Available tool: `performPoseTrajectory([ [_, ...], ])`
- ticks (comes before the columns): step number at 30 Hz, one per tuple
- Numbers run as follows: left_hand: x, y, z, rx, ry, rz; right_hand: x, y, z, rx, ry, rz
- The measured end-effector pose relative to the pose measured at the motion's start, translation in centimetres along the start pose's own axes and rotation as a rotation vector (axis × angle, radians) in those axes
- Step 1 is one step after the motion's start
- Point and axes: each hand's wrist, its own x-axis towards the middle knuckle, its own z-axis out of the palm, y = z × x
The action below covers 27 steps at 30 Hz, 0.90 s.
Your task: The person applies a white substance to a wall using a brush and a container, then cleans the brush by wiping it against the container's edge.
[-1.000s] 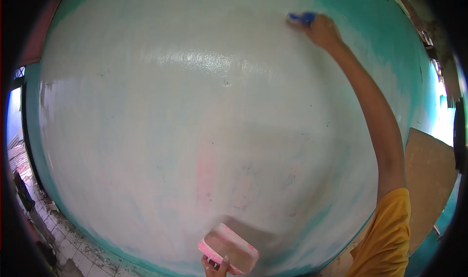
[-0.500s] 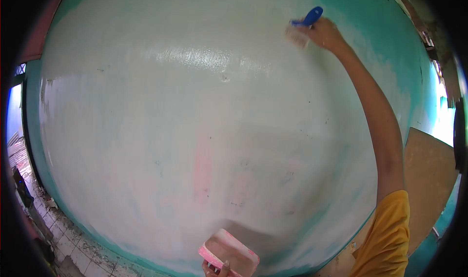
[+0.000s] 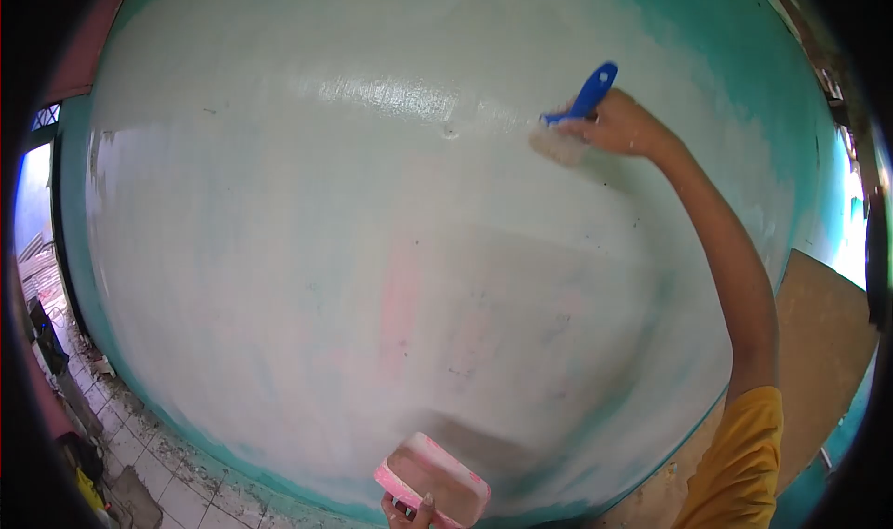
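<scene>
A paintbrush [image 3: 593, 92] with a blue handle is gripped in my right hand [image 3: 625, 124]. Its pale, wide bristles point down and left against the upper right part of the wall [image 3: 307, 213]. White paint covers most of that wall, with green showing at its edges and a faint pink patch lower down. At the bottom of the view, my left hand [image 3: 409, 514] holds a pink and white rectangular container [image 3: 435, 481], with the thumb over its near side. Whitish residue coats the inside of the container.
A brown board [image 3: 823, 334] leans at the right. Dirty white floor tiles [image 3: 177, 501] run along the wall's foot at lower left. A doorway [image 3: 35, 213] opens at far left, with dark clutter [image 3: 51, 343] beside it.
My right hand has moved down the wall with the paintbrush. The container in my left hand has stayed almost in place. The view has shifted slightly.
</scene>
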Motion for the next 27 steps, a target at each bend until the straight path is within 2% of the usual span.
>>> performPoseTrajectory([
  [3, -0.1, -0.9, -0.5, -0.014, 0.019, 0.060, 3.8, 3.8, -2.2, -0.167, 0.217, -0.033],
  [5, -0.7, -0.4, -0.5, -0.020, 0.016, 0.032, 5.7, 4.7, -3.3, -0.277, 0.502, 0.074],
  [6, -0.8, -0.5, -0.5, -0.020, 0.023, 0.033, 6.8, 5.2, -3.8, -0.271, 0.502, 0.070],
  [8, -1.1, -0.6, -0.7, -0.012, 0.069, 0.047, 8.5, 6.1, -4.3, -0.395, 0.695, 0.136],
  [12, -1.6, -0.3, -1.0, -0.017, 0.092, 0.048, 4.3, 1.6, -0.2, -0.446, 0.729, 0.087],
  [16, -1.5, -0.7, -1.3, 0.000, 0.106, 0.047, -3.8, -2.7, 9.4, -0.378, 0.486, -0.243],
  [17, -1.4, -1.1, -1.5, 0.014, 0.130, 0.040, -6.2, -4.8, 11.2, -0.388, 0.310, -0.218],
  [19, -1.6, -0.2, -1.3, 0.104, 0.136, -0.023, -10.6, -7.1, 14.3, -0.222, 0.208, -0.393],
  [20, -1.7, 0.0, -1.2, 0.187, 0.137, -0.077, -11.5, -8.2, 14.5, -0.164, 0.028, -0.347],
  [22, -1.9, -0.6, -1.2, 0.162, 0.109, -0.044, -11.5, -8.1, 14.0, -0.033, 0.000, -0.263],
  [24, -1.7, -1.7, -1.2, 0.135, 0.085, -0.008, -8.9, -6.8, 11.7, -0.095, -0.084, -0.024],
  [26, -1.5, -3.0, -1.3, 0.046, 0.074, 0.089, -5.0, -4.9, 8.2, -0.129, -0.021, 0.202],
  [27, -1.6, -3.1, -1.4, 0.047, 0.079, 0.085, -3.2, -2.8, 7.1, -0.139, 0.151, 0.171],
])
